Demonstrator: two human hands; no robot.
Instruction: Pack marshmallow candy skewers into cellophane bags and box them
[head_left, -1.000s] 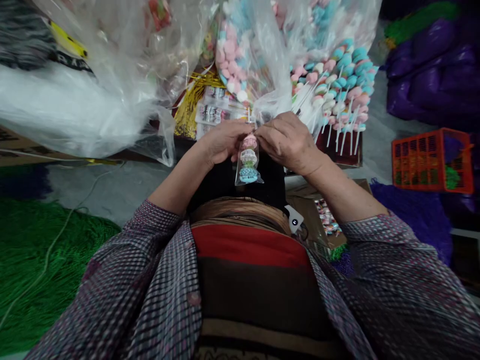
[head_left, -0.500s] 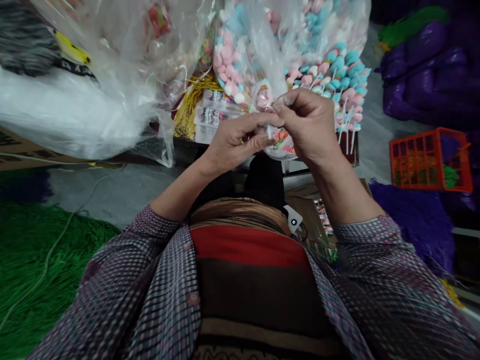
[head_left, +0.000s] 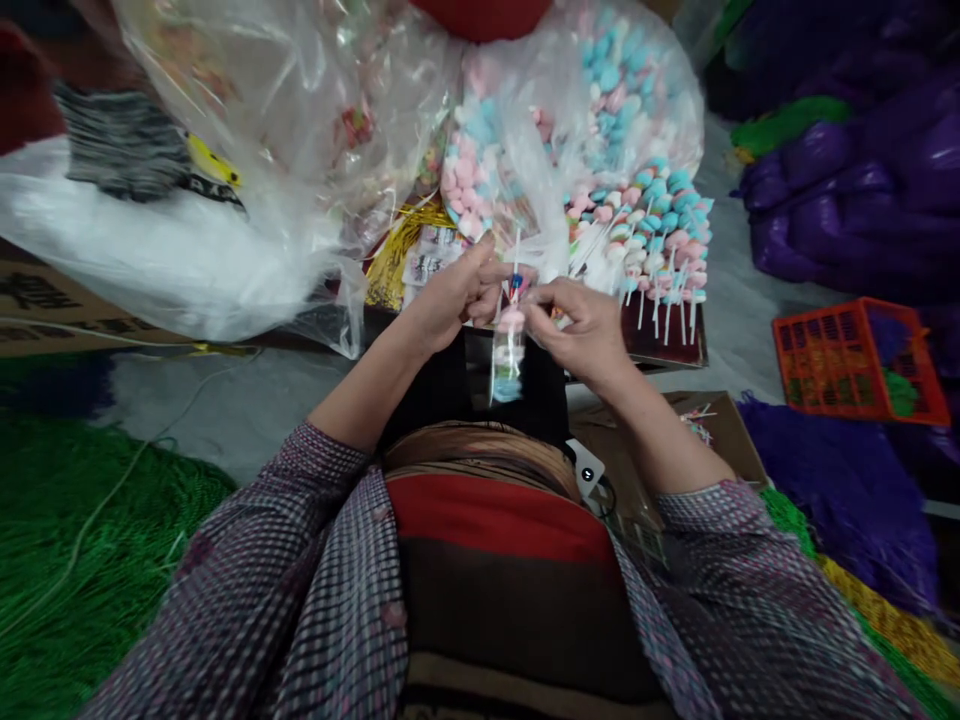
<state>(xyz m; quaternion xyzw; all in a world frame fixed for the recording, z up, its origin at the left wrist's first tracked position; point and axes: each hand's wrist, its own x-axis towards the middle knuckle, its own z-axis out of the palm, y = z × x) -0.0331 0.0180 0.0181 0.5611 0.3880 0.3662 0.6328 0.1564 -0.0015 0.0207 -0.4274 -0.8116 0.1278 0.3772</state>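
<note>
A wrapped marshmallow stick (head_left: 508, 350) hangs upside down between my hands, its white stick pointing up and its pink, white and blue pieces below in clear film. Something small and blue (head_left: 517, 283) sits at the neck of the wrapper. My left hand (head_left: 454, 300) has its fingers curled at the neck, the index finger across the stick. With thumb and fingers pinched, my right hand (head_left: 579, 325) grips the wrapper's neck from the other side. Many more marshmallow sticks (head_left: 667, 225) lie in a pile on the table beyond my right hand.
Big clear bags of loose marshmallows (head_left: 615, 75) and a clear plastic bag (head_left: 300, 130) cover the table's back. Gold tinsel (head_left: 394, 265) and printed packets (head_left: 435, 255) lie beside my left hand. An open carton (head_left: 724, 430) and an orange crate (head_left: 859, 365) stand to the right.
The marshmallow stick has turned over: its wrapped pink end was up and the stick down, and now the stick points up. Both hands have come slightly lower and the view has shifted.
</note>
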